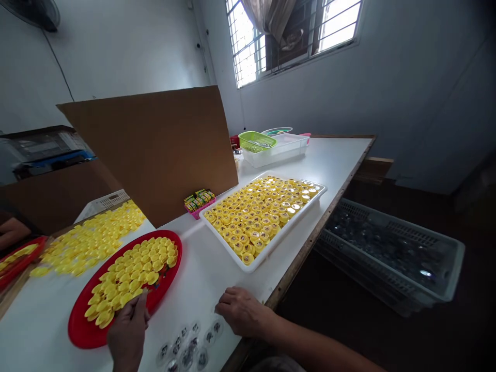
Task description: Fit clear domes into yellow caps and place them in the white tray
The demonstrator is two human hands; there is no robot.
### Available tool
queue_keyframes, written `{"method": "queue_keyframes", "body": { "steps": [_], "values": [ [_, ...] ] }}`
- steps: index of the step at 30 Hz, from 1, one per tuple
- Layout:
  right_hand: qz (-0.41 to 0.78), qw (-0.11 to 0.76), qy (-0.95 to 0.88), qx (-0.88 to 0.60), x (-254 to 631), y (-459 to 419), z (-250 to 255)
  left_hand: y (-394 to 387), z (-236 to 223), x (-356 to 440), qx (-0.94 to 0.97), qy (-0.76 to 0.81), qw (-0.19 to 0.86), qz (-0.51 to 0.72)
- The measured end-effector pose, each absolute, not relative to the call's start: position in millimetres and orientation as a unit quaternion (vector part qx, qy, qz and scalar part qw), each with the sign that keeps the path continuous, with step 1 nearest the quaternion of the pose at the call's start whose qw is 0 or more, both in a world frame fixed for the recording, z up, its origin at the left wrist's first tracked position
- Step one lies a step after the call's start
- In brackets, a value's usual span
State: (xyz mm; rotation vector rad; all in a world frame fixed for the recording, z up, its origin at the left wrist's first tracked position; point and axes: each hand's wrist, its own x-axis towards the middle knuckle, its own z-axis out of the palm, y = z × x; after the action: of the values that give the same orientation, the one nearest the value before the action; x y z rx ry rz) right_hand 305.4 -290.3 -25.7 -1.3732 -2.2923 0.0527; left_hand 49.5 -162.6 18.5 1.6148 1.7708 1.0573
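- Two hands show at the near end of the view, and the landmark for everything here is the red oval tray [79,330] on the white table [215,274].
- The red oval tray holds a heap of yellow plastic caps [129,274], lying in a single loose layer.
- The left hand [127,330] sits on the tray's near rim, fingers bent, tips at the edge of the caps; it hides that part of the tray, so whether it has hold of a cap I cannot tell.
- The right hand [242,310] rests on the table just right of the tray, fingers loosely curled and holding nothing.
- Small clear round discs [189,346] lie between the two hands, below the tray's rim. The frame's bottom edge cuts them off, and their dark centres are too small to make out.
- Beyond the tray, a white tray [290,229] is packed with more yellow caps, some showing pale insides.
- Left of the red oval tray, loose caps [89,243] spread over the table. Past them, a second red tray [19,258] is cut off by the frame, with another person's hand [13,230] beside it.
- Right of the tray, the table's wooden edge [302,253] drops to a grey crate [399,222] on the floor, its dark contents hard to make out.
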Motion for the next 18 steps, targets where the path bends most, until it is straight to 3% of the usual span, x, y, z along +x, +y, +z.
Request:
{"method": "queue_keyframes", "body": {
  "steps": [11,18],
  "values": [
    [0.015,0.263,-0.818,-0.512,299,-292,-25,-174,-15,73,0.560,0.616,0.248,0.495],
    [-0.029,0.403,-0.832,-0.380,255,-267,-54,-179,-15,81,0.508,0.551,0.302,0.589]
  ]
}}
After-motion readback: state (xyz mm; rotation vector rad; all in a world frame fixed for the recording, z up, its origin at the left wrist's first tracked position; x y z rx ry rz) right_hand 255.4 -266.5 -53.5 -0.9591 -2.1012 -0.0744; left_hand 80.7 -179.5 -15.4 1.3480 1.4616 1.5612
